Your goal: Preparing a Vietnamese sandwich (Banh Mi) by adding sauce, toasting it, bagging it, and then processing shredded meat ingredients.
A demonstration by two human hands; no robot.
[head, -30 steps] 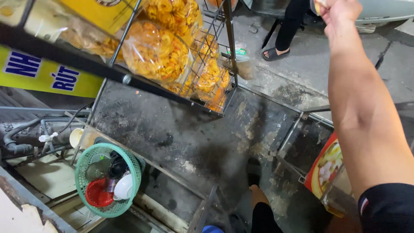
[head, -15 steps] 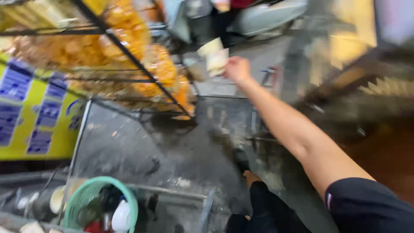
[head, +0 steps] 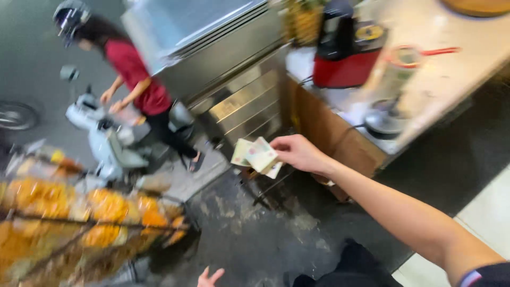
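Observation:
My right hand (head: pixel 300 153) is stretched out over the wet dark floor, shut on a small fan of paper banknotes (head: pixel 256 156). The arm runs in from the lower right corner. At the bottom edge only the fingertips of my left hand (head: pixel 210 277) show, spread apart and holding nothing. A person in a red shirt and a helmet (head: pixel 135 79) sits on a pale scooter (head: pixel 106 139) at the upper left, well beyond the banknotes.
A wire rack of orange snack bags (head: pixel 90 223) fills the lower left. A steel cabinet (head: pixel 234 79) stands behind the banknotes. On the counter (head: pixel 451 79) at the upper right are a red-based blender (head: pixel 345 53) and a clear jug (head: pixel 396 74).
The view has swung right, away from the green basket and rack toward the cabinet and counter. My right hand, still gripping the banknotes, has drawn lower and closer to me.

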